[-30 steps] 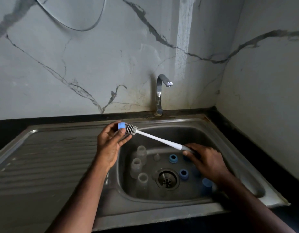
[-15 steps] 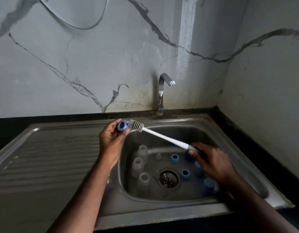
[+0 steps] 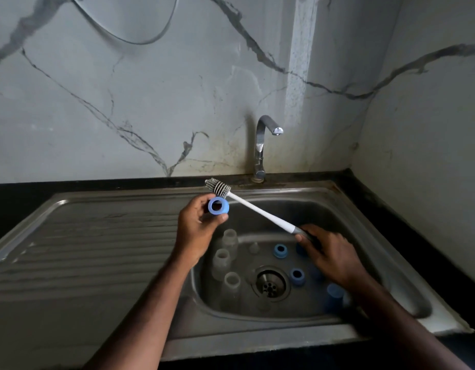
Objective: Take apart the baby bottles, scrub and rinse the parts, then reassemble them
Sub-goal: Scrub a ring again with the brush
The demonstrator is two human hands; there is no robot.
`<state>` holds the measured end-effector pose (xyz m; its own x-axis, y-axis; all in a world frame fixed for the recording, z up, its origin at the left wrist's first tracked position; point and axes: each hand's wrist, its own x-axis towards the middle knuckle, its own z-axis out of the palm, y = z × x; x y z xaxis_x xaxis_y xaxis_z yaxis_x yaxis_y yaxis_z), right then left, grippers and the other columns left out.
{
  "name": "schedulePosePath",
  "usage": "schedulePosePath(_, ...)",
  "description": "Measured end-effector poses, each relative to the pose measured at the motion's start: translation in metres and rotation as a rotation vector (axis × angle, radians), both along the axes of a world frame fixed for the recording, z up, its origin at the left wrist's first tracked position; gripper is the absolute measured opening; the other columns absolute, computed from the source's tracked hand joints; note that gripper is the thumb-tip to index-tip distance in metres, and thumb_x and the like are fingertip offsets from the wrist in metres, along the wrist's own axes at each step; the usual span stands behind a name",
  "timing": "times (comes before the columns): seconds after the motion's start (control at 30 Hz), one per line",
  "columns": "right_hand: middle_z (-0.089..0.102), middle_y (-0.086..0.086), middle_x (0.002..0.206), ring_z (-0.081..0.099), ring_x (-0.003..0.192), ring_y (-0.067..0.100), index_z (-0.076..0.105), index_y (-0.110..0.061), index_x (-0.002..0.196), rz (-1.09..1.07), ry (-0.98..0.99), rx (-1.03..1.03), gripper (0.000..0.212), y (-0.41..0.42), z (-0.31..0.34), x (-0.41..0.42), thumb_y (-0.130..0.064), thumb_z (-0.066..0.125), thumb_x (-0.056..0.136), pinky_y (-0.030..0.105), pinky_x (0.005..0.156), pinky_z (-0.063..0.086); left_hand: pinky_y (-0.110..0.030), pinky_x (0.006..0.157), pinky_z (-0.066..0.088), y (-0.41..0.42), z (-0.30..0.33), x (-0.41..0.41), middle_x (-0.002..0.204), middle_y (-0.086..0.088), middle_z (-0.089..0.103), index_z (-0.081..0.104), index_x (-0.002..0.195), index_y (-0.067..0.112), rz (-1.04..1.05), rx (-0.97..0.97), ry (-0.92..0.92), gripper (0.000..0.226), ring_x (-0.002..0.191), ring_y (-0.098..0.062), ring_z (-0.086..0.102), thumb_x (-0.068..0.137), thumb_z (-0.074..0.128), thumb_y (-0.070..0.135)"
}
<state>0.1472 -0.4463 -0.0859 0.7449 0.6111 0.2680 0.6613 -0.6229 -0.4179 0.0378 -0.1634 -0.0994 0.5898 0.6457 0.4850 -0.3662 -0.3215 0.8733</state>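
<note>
My left hand (image 3: 196, 228) pinches a blue screw ring (image 3: 218, 206) above the sink's left rim, its hole facing me. My right hand (image 3: 329, 256) grips the grey handle of a white bottle brush (image 3: 255, 209); its bristle head lies just above and behind the ring, apart from it. Down in the sink basin (image 3: 377, 236) stand three clear bottle bodies (image 3: 221, 260), a small clear teat (image 3: 253, 247), two blue rings (image 3: 281, 250) and a blue cap (image 3: 334, 294) partly hidden by my right wrist.
A chrome tap (image 3: 263, 145) rises behind the basin, no water running. The drain (image 3: 271, 284) sits mid-basin. A ribbed steel draining board (image 3: 84, 249) spreads to the left. Marble walls close in at the back and right; black counter edges the sink.
The brush head has come out of the ring and moved up behind it. My left hand has turned the ring so its opening faces me.
</note>
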Motion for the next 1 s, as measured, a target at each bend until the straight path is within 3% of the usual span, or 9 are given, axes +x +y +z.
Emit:
schedulePosePath(0.07,0.062,-0.02,0.09,0.051,0.071,-0.011,0.06,-0.037,0.122,0.009,0.0,0.005,0.053,-0.006,0.002,-0.001,-0.068,0.032,0.088,0.007,0.063,0.032,-0.025,0.083,0.054,0.005,0.002,0.001,0.099,-0.004,0.073,0.065,0.103,0.016,0.095,-0.064,-0.031,0.05,0.088,-0.01,0.07,0.065,0.085,-0.01)
schedulePosePath(0.13,0.061,-0.022,0.088,0.051,0.071,-0.011,0.061,-0.039,0.122,0.005,-0.039,-0.018,0.047,-0.012,0.002,-0.003,-0.064,0.036,0.092,0.005,0.061,0.03,-0.032,0.082,0.056,0.014,0.001,-0.003,0.094,-0.005,0.075,0.068,0.1,0.014,0.186,-0.062,-0.039,0.047,0.082,-0.012,0.071,0.063,0.087,-0.009)
schedulePosePath(0.3,0.071,-0.012,0.099,0.068,0.085,0.009,0.056,-0.04,0.125,0.023,-0.075,-0.061,0.055,0.005,-0.007,0.0,-0.07,0.026,0.09,0.026,0.069,0.046,-0.044,0.077,0.061,0.002,-0.002,-0.002,0.085,0.001,0.077,0.072,0.094,0.023,0.215,0.14,-0.01,0.039,0.077,-0.02,0.074,0.064,0.089,0.005)
schedulePosePath(0.47,0.072,-0.011,0.107,0.069,0.096,0.014,0.059,-0.039,0.128,0.001,-0.069,-0.065,0.042,-0.007,-0.005,0.001,-0.06,0.041,0.097,0.026,0.072,0.04,-0.045,0.077,0.061,0.018,0.001,-0.008,0.086,0.002,0.076,0.071,0.096,0.025,0.342,0.1,-0.056,0.042,0.076,-0.015,0.073,0.064,0.09,0.003)
schedulePosePath(0.6,0.071,-0.01,0.102,0.068,0.088,0.012,0.055,-0.038,0.129,0.002,-0.072,-0.082,0.044,0.008,-0.008,0.002,-0.062,0.036,0.098,0.027,0.069,0.042,-0.042,0.075,0.061,-0.007,-0.001,0.001,0.087,0.004,0.076,0.072,0.097,0.017,0.278,0.218,-0.02,0.04,0.077,-0.015,0.074,0.064,0.091,0.007)
schedulePosePath(0.7,0.072,-0.012,0.099,0.068,0.086,0.008,0.057,-0.038,0.127,0.018,-0.051,-0.036,0.052,-0.005,-0.009,0.005,-0.068,0.032,0.093,0.028,0.071,0.049,-0.044,0.074,0.061,0.004,0.003,0.0,0.085,0.003,0.076,0.073,0.096,0.014,0.384,0.139,-0.054,0.036,0.075,-0.014,0.073,0.065,0.09,0.01)
schedulePosePath(0.77,0.072,-0.013,0.099,0.067,0.086,0.007,0.058,-0.038,0.126,0.034,-0.051,-0.054,0.046,-0.008,-0.009,0.004,-0.064,0.036,0.095,0.026,0.072,0.049,-0.045,0.072,0.061,0.011,0.003,-0.006,0.083,0.004,0.075,0.073,0.094,0.016,0.456,0.128,-0.035,0.034,0.073,-0.012,0.073,0.064,0.09,0.012)
schedulePosePath(0.9,0.072,-0.01,0.1,0.07,0.087,0.012,0.056,-0.039,0.125,0.034,-0.108,-0.057,0.043,0.008,-0.01,0.002,-0.064,0.036,0.096,0.031,0.072,0.052,-0.043,0.07,0.06,-0.004,0.002,-0.003,0.082,0.004,0.075,0.071,0.092,0.016,0.381,0.214,-0.027,0.033,0.072,-0.013,0.072,0.065,0.091,0.015)
schedulePosePath(1.0,0.072,-0.011,0.103,0.069,0.09,0.011,0.058,-0.039,0.126,0.031,-0.089,-0.04,0.046,-0.004,-0.009,0.005,-0.064,0.037,0.094,0.026,0.069,0.047,-0.045,0.072,0.061,0.009,0.004,-0.006,0.083,0.003,0.075,0.072,0.094,0.015,0.426,0.127,-0.051,0.034,0.073,-0.013,0.072,0.064,0.087,0.023)
